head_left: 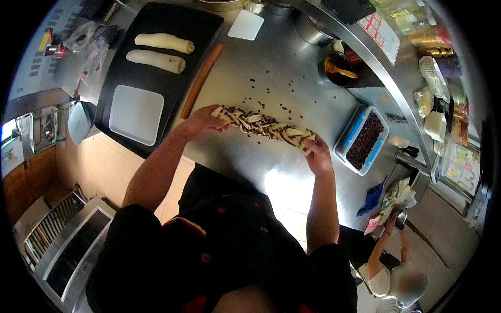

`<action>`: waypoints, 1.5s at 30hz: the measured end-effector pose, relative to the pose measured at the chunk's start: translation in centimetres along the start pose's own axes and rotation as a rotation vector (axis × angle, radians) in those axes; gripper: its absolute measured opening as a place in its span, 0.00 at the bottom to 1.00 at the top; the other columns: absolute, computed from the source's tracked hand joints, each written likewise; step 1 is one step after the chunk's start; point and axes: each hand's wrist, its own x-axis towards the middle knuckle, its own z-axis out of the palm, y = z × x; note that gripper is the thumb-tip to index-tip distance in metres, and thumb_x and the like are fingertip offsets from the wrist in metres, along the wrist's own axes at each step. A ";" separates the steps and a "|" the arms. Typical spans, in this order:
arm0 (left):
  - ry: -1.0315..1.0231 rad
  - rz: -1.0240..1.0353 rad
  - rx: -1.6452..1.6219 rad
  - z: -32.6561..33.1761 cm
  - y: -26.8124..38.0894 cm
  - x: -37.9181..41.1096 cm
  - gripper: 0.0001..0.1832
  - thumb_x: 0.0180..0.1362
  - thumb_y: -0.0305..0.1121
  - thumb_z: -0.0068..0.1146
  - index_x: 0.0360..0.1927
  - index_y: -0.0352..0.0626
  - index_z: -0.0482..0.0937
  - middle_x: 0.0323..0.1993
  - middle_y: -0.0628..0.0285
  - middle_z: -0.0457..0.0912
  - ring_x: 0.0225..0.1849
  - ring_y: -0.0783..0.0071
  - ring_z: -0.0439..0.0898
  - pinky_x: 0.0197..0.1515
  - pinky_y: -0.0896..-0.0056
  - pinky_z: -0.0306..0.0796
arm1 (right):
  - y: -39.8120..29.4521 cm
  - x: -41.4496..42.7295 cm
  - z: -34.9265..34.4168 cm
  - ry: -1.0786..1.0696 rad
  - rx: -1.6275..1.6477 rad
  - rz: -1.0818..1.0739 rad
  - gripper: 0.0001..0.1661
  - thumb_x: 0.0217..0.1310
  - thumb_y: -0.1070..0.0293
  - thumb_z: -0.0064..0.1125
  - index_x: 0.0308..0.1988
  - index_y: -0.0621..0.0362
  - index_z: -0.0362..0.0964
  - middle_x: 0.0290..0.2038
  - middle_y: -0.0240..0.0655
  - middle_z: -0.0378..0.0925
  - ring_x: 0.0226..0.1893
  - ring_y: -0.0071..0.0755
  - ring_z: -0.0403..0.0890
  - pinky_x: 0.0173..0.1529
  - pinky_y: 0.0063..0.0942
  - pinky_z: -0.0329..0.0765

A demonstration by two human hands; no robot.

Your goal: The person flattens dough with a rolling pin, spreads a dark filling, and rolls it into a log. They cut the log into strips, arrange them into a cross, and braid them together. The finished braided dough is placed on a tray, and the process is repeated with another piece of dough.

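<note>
A braided length of dough (258, 124), studded with dark chips, stretches between my two hands over the steel worktop (235, 156). My left hand (203, 122) grips one end and my right hand (319, 154) grips the other. Loose dark chips (261, 105) lie scattered on the worktop just beyond the braid. Close to my left hand lies a wooden rolling pin (201, 82), alongside a black baking tray (180, 23). Two pale dough rolls (164, 42) and a white plastic tray (137, 115) rest on that baking tray.
At right stands a plastic container (366, 139) of dark chips. Behind it are a dark pot (332, 74) with a yellow-orange utensil and a metal pot (315, 31). A white dough scraper (245, 25) lies at the back. Another person (385, 270) works at lower right, near a blue cloth (370, 199).
</note>
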 end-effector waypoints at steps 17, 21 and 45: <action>0.516 0.655 1.460 -2.4 -6.8 1.3 0.42 0.66 0.44 0.64 0.80 0.49 0.58 0.76 0.53 0.63 0.78 0.48 0.60 0.79 0.40 0.55 | 2.5 0.2 -3.1 0.545 -1.128 -0.555 0.44 0.74 0.51 0.63 0.75 0.66 0.56 0.71 0.57 0.64 0.72 0.61 0.67 0.74 0.49 0.65; 0.513 0.609 1.421 -1.9 -6.2 2.1 0.46 0.64 0.48 0.62 0.80 0.41 0.56 0.76 0.50 0.65 0.79 0.48 0.61 0.82 0.42 0.50 | -2.7 10.9 -4.6 0.659 -1.215 -0.695 0.46 0.77 0.46 0.53 0.76 0.67 0.52 0.78 0.58 0.53 0.77 0.65 0.58 0.78 0.49 0.60; 0.491 0.490 1.416 -2.1 -5.8 1.4 0.48 0.63 0.48 0.63 0.82 0.46 0.54 0.78 0.56 0.63 0.80 0.56 0.59 0.83 0.46 0.47 | -0.1 15.1 6.7 -0.831 -1.443 -0.818 0.34 0.77 0.59 0.53 0.75 0.58 0.60 0.78 0.49 0.57 0.79 0.54 0.57 0.81 0.46 0.55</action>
